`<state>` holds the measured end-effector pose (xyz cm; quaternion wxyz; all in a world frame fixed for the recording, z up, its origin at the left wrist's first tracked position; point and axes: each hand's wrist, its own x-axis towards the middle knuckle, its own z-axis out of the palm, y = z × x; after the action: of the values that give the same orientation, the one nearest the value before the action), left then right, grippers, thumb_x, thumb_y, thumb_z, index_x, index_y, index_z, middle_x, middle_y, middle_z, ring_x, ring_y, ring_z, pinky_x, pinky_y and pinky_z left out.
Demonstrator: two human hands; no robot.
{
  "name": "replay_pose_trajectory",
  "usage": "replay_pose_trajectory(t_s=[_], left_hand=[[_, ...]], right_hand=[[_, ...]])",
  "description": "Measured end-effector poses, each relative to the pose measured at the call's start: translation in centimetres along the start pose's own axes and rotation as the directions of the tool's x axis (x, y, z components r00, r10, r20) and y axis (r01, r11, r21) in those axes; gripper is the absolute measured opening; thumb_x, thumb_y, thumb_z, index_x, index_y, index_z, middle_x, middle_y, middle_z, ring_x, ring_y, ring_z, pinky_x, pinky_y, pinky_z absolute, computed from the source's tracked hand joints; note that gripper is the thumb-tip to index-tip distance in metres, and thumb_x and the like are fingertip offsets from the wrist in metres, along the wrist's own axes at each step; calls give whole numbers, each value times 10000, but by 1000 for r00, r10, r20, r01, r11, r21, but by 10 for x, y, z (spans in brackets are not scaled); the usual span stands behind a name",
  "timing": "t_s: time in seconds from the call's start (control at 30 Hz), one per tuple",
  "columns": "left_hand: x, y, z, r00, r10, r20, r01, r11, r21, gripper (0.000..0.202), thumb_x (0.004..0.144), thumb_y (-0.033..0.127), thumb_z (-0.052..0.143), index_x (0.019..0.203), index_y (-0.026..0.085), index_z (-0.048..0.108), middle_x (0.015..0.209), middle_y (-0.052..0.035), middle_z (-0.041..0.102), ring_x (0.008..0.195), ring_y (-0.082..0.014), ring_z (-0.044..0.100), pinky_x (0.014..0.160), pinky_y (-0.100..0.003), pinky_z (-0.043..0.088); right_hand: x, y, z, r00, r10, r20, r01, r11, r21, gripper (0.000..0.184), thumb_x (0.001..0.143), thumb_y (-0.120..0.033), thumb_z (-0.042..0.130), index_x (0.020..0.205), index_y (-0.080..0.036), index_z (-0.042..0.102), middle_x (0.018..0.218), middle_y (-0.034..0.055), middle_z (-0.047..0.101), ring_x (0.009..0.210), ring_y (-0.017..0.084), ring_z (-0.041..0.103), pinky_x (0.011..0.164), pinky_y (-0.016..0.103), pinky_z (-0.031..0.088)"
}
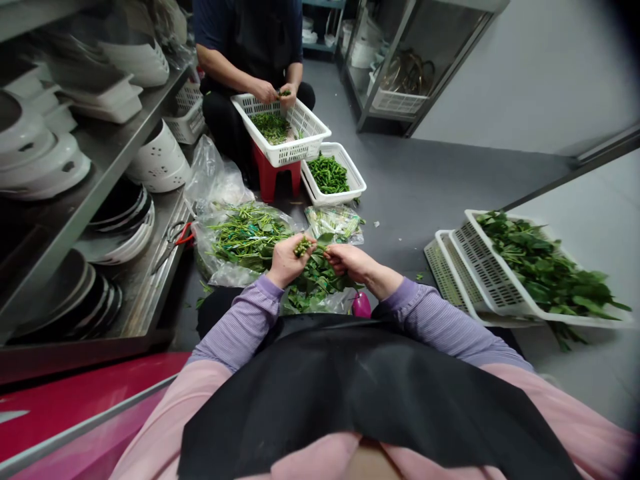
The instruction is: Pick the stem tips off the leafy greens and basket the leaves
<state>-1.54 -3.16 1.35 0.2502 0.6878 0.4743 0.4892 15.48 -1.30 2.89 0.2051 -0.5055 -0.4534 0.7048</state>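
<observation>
The left hand (288, 261) had its fingers closed round a small bunch of stems (303, 247), the ends gathered facing up, perhaps to keep them even. Just beside it, the right hand (351, 261) had its fingers drawn narrow at the leafy side of the bunch; exactly what they pinched was too small to tell. Both hands hung mid-frame over loose leaves (316, 279), probably so that dropped bits landed there. The greens (245, 232) lay left of them in an opened plastic bag, seemingly within easy reach.

At the right of the frame, a white basket (481, 257) held leafy greens (535, 263), tilted against other baskets. At upper centre, a co-worker's hands (278, 92) worked over a basket (300, 155) on a red stool (267, 172), which, with a tray (334, 199) of green pods (327, 175), blocked the way ahead. Metal shelving (145, 293) closed off the left, scissors (173, 244) on its lower shelf.
</observation>
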Motion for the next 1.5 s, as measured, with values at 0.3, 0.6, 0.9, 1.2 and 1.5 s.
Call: replay_pose_trajectory(t_s=[0.3, 0.6, 0.9, 1.2, 1.5], left_hand=[[-6, 4, 5, 998, -50, -49, 48, 998, -41, 178, 744, 316, 560, 801, 164, 635, 738, -62, 669, 661, -153, 605, 664, -277, 457], [17, -28, -14, 808, -589, 6, 509, 695, -508, 225, 627, 304, 671, 682, 103, 585, 517, -3, 565, 421, -65, 457, 445, -192, 358], [11, -21, -5, 775, -483, 408, 631, 556, -541, 433, 640, 391, 694, 937, 87, 613, 539, 21, 525, 422, -61, 424, 425, -206, 322], [0, -8, 13, 927, -370, 64, 370, 871, -323, 250, 682, 378, 640, 685, 133, 588, 568, 5, 561, 486, -78, 464, 505, -214, 387], [31, -81, -45, 522, -756, -395, 664, 651, -367, 217, 631, 271, 667, 724, 95, 579, 582, -18, 560, 473, -89, 480, 441, -208, 379]], right_hand=[[12, 3, 1, 901, -427, -73, 323, 775, -543, 210, 777, -312, 387, 621, -179, 434, 522, -34, 368, 497, 91, 323, 497, 221, 256], [-14, 2, -3, 813, -526, 249, 518, 459, -722, 236, 830, -288, 353, 716, -167, 520, 626, 3, 480, 589, 107, 410, 592, 226, 310], [-4, 6, -9, 938, -336, 81, 336, 831, -444, 251, 784, -309, 364, 630, -161, 496, 515, -44, 362, 477, 73, 303, 480, 212, 243], [23, 18, 7, 976, -22, -219, 30, 999, 36, 170, 702, -259, 416, 560, -191, 352, 442, -74, 223, 377, 49, 141, 382, 221, 114], [26, 21, -41, 923, -56, -381, 140, 970, 197, 295, 665, -416, 613, 739, -178, 457, 451, -118, 202, 375, 26, 126, 377, 185, 116]])
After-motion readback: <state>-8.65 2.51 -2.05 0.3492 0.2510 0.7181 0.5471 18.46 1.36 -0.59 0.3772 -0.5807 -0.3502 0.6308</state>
